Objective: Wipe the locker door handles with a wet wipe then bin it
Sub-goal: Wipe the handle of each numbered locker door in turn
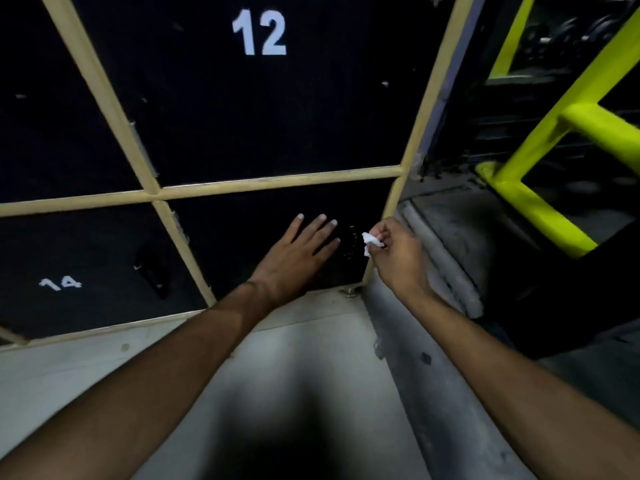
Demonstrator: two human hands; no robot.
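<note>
Records wet wipe point(372, 241), small and crumpled, pinched in right grip point(398, 258) at centre right of frame, just beside dim handle point(350, 245) of lower locker door point(242, 237), with left grip point(298, 254) spread flat on that door; judges wipe light, soft, limp, damp, best pinched by its bunched middle.

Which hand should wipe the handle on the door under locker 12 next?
Right, probably. The right hand pinches the wet wipe just beside the dark handle, while the left hand lies flat on the door, fingers straight, holding nothing.
</note>
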